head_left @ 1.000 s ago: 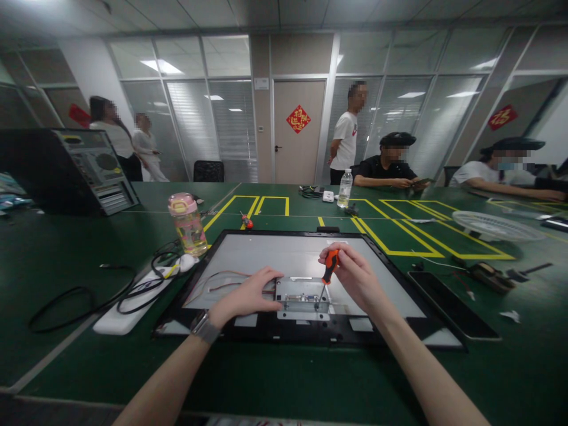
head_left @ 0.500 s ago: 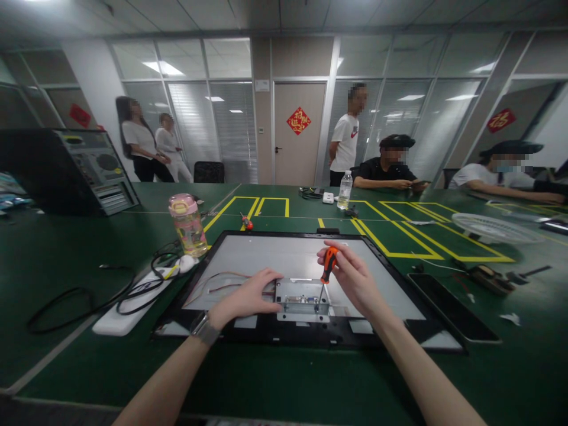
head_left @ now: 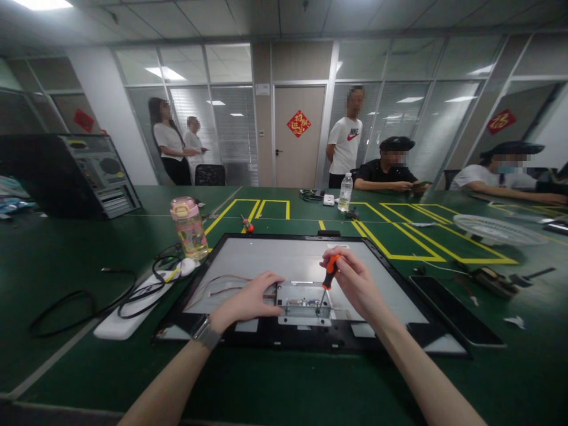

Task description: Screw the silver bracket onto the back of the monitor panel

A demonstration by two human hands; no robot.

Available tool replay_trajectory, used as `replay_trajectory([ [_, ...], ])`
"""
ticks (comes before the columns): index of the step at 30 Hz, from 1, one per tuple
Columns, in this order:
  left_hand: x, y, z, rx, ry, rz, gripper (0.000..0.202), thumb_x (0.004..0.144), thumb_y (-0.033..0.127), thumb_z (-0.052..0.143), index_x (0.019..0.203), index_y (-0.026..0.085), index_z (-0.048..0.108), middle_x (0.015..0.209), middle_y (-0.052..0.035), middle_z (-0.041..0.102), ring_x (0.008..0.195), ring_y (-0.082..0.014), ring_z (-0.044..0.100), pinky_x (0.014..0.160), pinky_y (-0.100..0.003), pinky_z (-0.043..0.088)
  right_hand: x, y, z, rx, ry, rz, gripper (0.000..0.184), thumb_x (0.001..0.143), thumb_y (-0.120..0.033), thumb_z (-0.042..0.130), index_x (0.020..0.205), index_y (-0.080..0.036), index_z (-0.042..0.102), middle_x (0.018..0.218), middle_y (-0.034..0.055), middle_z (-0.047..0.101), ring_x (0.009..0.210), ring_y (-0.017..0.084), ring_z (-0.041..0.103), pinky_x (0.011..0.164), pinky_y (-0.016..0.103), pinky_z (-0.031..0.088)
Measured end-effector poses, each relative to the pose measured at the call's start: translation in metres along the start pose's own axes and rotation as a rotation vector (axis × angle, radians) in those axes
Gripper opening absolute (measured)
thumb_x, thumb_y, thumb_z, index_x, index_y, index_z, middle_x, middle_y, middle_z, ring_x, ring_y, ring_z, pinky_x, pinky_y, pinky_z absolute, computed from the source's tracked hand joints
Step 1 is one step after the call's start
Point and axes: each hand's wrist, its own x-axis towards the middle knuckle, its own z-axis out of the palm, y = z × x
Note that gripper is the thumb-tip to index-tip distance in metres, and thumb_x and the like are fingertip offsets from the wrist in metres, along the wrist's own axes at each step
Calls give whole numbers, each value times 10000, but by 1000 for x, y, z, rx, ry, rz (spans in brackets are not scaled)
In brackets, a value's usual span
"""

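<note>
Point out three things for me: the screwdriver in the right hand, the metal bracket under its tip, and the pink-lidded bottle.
Screwdriver (head_left: 330,276): head view, on its handle.
Metal bracket (head_left: 300,292): head view, on its flat face.
Pink-lidded bottle (head_left: 190,231): head view, on its clear body.

Pink-lidded bottle (head_left: 190,232) near long white block (head_left: 113,327); black computer case (head_left: 48,174) at left; red diamond sign (head_left: 299,124) on door (head_left: 290,163).

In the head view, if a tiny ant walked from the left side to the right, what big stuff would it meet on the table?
Computer → pink bottle → metal box → water bottle → black panel.
</note>
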Motion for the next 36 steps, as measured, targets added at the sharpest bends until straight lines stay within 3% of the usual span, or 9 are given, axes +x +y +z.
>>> replay_trajectory([
  [3,0,0,0,3,8,9,595,685,301,735,1240,232,532,1203,-55,529,1123,-251,523,999,-344,398,0,-1,0,-7,-13,27,209,753,-407,717,894,-256,693,814,17,644,808,175,597,763,326,477],
  [8,0,-1,0,0,4,13,607,684,303,734,1251,239,527,1212,-53,520,1128,-253,519,995,-342,399,-1,-5,4,52,-52,53,253,811,-427,648,988,-248,676,872,42,655,819,186,598,738,336,486],
  [13,0,-4,1,3,1,11,603,698,313,728,1258,243,516,1232,-55,510,1131,-246,512,1002,-345,393,0,-4,4,57,-11,52,196,752,-423,714,831,-245,693,896,20,627,840,177,594,843,366,486],
  [16,0,-4,1,-1,3,19,611,693,320,735,1258,243,516,1234,-56,511,1137,-247,510,1007,-345,391,0,-4,4,74,1,66,229,775,-431,690,916,-251,690,878,21,634,833,175,601,867,380,481],
  [19,1,-3,1,1,9,20,613,690,329,738,1256,247,519,1235,-56,512,1139,-251,511,1009,-352,392,0,-4,4,60,-5,43,276,815,-442,639,1001,-242,672,863,36,650,830,180,600,850,371,487],
  [24,1,-1,1,-1,5,15,604,694,334,733,1253,245,522,1221,-55,516,1123,-250,517,991,-352,406,-2,-3,3,-47,-22,19,212,791,-424,669,900,-243,680,873,34,647,831,191,613,776,347,512],
  [28,0,-2,1,6,8,17,602,690,312,734,1250,240,524,1220,-57,516,1122,-248,517,992,-345,403,-3,-14,-1,-142,-104,21,193,823,-375,646,935,-226,696,861,52,690,836,201,640,758,351,526],
  [33,0,-2,1,6,7,11,603,696,323,731,1255,249,517,1224,-52,516,1124,-245,517,989,-344,405,-5,-37,-8,-242,-350,88,269,867,-328,599,1109,-236,675,1036,88,722,944,242,674,826,434,544],
  [36,0,-1,1,10,2,17,616,695,326,733,1265,244,513,1220,-58,512,1113,-247,521,979,-346,413,-6,-43,-8,-287,-322,68,266,850,-309,627,1100,-235,680,1046,90,727,971,247,681,876,451,539],
])
